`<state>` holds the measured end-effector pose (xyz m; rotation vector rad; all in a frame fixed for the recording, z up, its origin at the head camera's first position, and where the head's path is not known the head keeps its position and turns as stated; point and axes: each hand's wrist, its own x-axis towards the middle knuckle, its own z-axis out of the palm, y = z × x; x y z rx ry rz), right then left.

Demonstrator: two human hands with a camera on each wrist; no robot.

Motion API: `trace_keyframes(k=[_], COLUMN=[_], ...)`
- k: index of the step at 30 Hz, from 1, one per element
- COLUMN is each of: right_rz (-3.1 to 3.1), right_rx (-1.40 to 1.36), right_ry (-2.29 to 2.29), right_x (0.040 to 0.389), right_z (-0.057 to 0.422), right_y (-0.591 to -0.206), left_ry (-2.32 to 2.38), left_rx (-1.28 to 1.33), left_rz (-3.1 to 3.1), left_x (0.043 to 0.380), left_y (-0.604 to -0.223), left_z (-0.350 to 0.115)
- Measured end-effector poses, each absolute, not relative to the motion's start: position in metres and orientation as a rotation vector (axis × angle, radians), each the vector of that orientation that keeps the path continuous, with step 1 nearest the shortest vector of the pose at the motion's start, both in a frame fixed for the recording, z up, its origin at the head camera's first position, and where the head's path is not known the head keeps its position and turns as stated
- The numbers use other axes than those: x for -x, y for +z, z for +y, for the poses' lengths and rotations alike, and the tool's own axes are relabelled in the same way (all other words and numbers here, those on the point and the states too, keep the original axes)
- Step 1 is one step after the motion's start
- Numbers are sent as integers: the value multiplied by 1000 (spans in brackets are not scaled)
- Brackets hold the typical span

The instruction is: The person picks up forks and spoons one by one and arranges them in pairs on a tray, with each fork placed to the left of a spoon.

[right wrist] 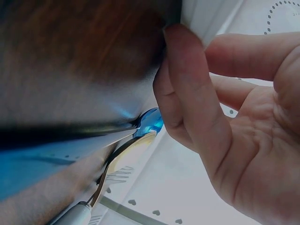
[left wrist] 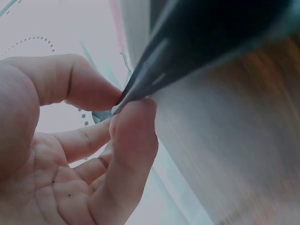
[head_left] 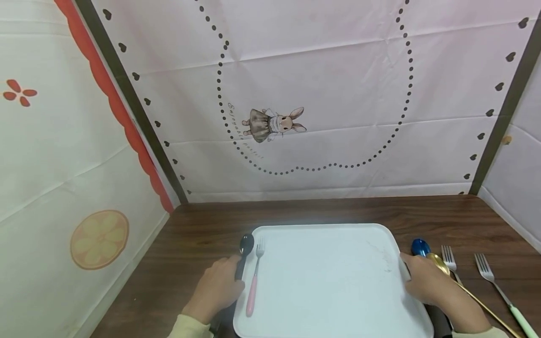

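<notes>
A white tray [head_left: 334, 281] lies on the table, with a pink-handled fork [head_left: 252, 291] along its left side. My left hand [head_left: 220, 284] is at the tray's left edge, next to a black spoon [head_left: 247, 244]. In the left wrist view, thumb and index finger pinch its dark handle [left wrist: 159, 61]. At the tray's right rim, my right hand [head_left: 427, 281] grips the edge; the right wrist view shows the fingertips [right wrist: 180, 42] curled there, the exact contact partly hidden. Just beyond that hand are a blue spoon [head_left: 420, 247] and a gold spoon [head_left: 439, 264].
To the right lie a silver fork [head_left: 449, 258], partly under the gold spoon, and a fork with a pale green handle [head_left: 522, 320]. The brown wooden table [head_left: 203, 230] is bordered by fabric walls at the back and both sides, the back one printed with a rabbit [head_left: 270, 124].
</notes>
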<state>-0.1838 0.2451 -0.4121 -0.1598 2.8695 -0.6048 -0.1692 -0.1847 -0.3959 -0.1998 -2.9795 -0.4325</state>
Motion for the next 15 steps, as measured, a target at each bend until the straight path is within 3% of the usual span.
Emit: trace_keyframes(k=[15], right_rz=[2872], right_rx=[163], right_ry=[-601], right_x=[183], right_z=[244], right_y=[-412], left_ry=[-460], left_rx=[313], left_rz=[-2909], left_x=[172], left_y=[-394], left_z=[-177])
